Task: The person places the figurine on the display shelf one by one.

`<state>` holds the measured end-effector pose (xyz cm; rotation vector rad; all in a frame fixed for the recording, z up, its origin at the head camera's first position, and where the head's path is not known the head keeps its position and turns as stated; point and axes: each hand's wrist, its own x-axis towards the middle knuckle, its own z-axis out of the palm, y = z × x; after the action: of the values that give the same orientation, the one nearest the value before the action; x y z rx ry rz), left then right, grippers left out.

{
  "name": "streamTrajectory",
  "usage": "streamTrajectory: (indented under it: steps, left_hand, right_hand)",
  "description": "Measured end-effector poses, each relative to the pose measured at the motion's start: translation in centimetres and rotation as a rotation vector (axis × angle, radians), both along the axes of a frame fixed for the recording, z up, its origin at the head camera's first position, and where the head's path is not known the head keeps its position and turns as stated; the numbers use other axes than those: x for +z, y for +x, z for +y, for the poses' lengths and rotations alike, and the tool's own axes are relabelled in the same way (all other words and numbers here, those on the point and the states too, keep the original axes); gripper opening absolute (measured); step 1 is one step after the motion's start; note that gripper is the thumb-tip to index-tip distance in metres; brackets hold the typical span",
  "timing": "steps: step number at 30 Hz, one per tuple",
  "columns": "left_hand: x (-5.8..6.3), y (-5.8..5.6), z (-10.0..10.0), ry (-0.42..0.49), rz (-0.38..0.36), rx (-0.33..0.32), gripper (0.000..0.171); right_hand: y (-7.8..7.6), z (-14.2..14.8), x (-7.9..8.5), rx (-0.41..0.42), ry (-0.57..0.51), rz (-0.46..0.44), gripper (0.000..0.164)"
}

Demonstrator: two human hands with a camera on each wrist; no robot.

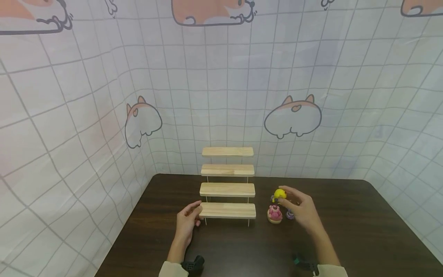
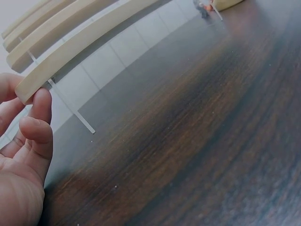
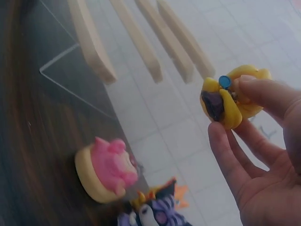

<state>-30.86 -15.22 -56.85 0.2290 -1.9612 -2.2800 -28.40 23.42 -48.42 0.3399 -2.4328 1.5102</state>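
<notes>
A small yellow toy figurine (image 1: pixel 280 194) with a dark patch and a blue disc is pinched between the thumb and fingers of my right hand (image 1: pixel 303 209). It is held up off the table, right of a tiered wooden display stand (image 1: pixel 227 189). My left hand (image 1: pixel 187 221) pinches the left end of the stand's lowest board (image 2: pixel 70 56), thumb and fingers around its corner. Just below the yellow toy, a pink figurine (image 1: pixel 275 214) on a cream base stands on the table. Beside it is a purple striped figurine (image 3: pixel 162 214), partly hidden behind my right hand in the head view.
The stand has several pale boards stepping up toward the back on thin wire legs (image 2: pixel 73 108). Under it is a dark wood-grain table (image 1: pixel 235 250). A white gridded cloth (image 1: pixel 228 107) with cartoon dog prints hangs behind and at both sides.
</notes>
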Motion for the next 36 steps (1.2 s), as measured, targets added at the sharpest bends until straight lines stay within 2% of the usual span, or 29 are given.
streamTrajectory:
  steps: [6,12,20,29,36]
  left_hand:
    - [-0.1,0.0,-0.1,0.005,-0.005,-0.005,0.040]
    - [-0.2,0.1,-0.1,0.017,0.004,0.004,0.039]
    - [-0.4,-0.1,-0.1,0.028,0.008,0.006,0.036]
    - [-0.1,0.0,0.0,0.033,0.001,-0.018,0.037]
    - [-0.1,-0.1,-0.2,0.034,0.011,-0.021,0.039]
  right_hand:
    - [0.1,-2.0,-0.2,0.056,-0.049,-0.003,0.040]
    - [0.2,-4.6,-0.6,0.147,-0.118,-0.021,0.041]
    - [0.3,-7.8,-1.3,0.114,-0.128,-0.005,0.041]
    - [0.4,-11.3,-2.2,0.224,-0.221,0.068,0.039]
    - [-0.3,-13.6,-1.2,0.162,-0.207,0.012,0.038]
